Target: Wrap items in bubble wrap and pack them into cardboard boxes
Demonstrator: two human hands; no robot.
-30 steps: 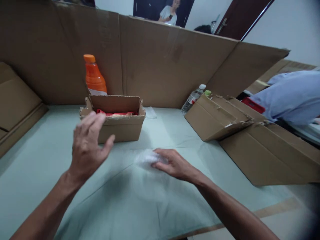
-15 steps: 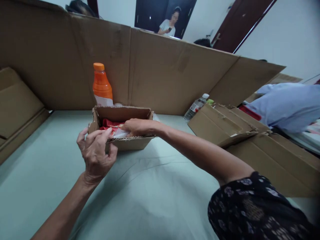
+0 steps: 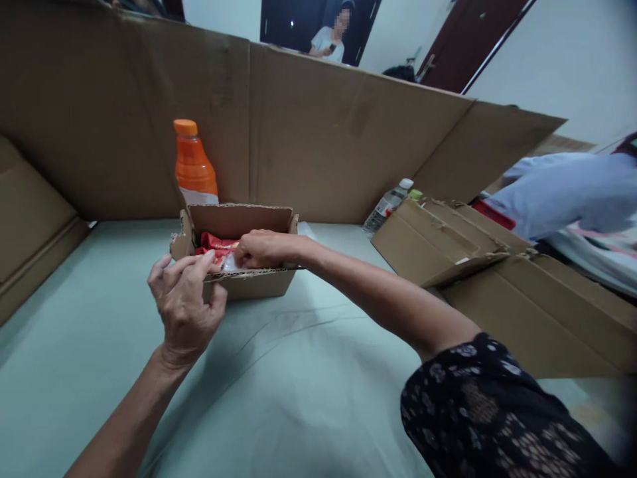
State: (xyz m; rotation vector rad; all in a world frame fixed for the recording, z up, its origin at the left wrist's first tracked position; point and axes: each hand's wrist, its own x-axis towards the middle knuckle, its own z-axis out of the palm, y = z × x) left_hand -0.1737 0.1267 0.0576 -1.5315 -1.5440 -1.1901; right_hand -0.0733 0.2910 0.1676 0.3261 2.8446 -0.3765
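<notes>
Inside cardboard box [image 3: 259, 287], right hand [image 3: 263, 249] on clear plastic [image 3: 229, 263], grip unclear; left hand [image 3: 187, 303] clamped over near rim [image 3: 259, 272].

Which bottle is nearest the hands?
The orange bottle, just behind the box holding red packaging. The clear, white-capped bottle and the green cap beside it are well off to the right.

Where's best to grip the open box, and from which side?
I'd grip the open box by its two short end walls, from left and right: they stand upright, while the orange bottle stands behind. The right forearm reaches over the right end; withdraw it first.
</notes>
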